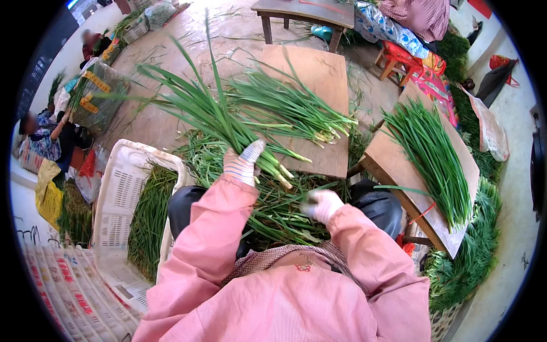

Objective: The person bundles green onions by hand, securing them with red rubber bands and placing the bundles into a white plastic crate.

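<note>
Two hands, both gloved. Left hand [242,165], mid-frame, closed round one bunch of long green stalks [228,122], pale ends toward lower right, leaf tips upper left. Right hand [322,205], lower and right of centre, blurred; can't tell if it grips anything. Two more piles: one leafy pile [296,111] on tan board [327,65], upper centre; one green pile [433,162] on low table [379,151], right of frame. Loose greens [279,219] below hands, between two knees [376,208].

Containers: white plastic crate [117,182], left of frame, cut greens [151,216] inside; clear plastic bag [102,108], upper left, greens inside, two yellow strips [96,81] on it.

One dark table [307,14], top centre. One red stool [399,57], upper right. Three other people: two upper left [48,137], one upper right [421,17].
</note>
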Demonstrator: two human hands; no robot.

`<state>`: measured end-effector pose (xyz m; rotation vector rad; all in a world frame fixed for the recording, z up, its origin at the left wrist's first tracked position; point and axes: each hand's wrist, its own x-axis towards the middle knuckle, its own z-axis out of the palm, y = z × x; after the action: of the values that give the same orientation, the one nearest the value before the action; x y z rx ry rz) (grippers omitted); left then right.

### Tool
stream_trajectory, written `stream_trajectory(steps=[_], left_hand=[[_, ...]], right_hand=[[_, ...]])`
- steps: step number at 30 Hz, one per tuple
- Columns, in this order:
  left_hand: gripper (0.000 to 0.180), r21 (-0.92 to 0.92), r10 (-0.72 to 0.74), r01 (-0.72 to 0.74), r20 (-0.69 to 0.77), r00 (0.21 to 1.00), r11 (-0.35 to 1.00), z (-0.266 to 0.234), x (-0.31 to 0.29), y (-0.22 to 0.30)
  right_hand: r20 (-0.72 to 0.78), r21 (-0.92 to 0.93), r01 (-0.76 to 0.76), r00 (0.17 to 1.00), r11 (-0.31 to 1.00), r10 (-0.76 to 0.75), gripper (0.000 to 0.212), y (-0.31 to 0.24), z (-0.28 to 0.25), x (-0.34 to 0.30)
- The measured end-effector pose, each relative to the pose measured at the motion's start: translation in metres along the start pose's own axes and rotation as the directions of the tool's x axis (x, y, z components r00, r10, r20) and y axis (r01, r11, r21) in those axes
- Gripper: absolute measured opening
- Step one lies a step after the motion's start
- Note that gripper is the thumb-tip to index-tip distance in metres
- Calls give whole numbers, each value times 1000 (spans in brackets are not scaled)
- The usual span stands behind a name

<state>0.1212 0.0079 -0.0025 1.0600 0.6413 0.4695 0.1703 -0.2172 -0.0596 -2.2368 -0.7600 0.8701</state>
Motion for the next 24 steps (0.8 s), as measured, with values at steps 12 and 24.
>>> stream_trajectory(steps=[12,24], left_hand=[[32,336,-433,382,89,897,861,51,3,-59],[49,5,-472,492,284,834,871,-1,-46,-80]], right_hand=[[-288,-8,148,947,989,-144,60,-33,-20,5],[218,791,-192,976,580,26,29,-16,14,-22]])
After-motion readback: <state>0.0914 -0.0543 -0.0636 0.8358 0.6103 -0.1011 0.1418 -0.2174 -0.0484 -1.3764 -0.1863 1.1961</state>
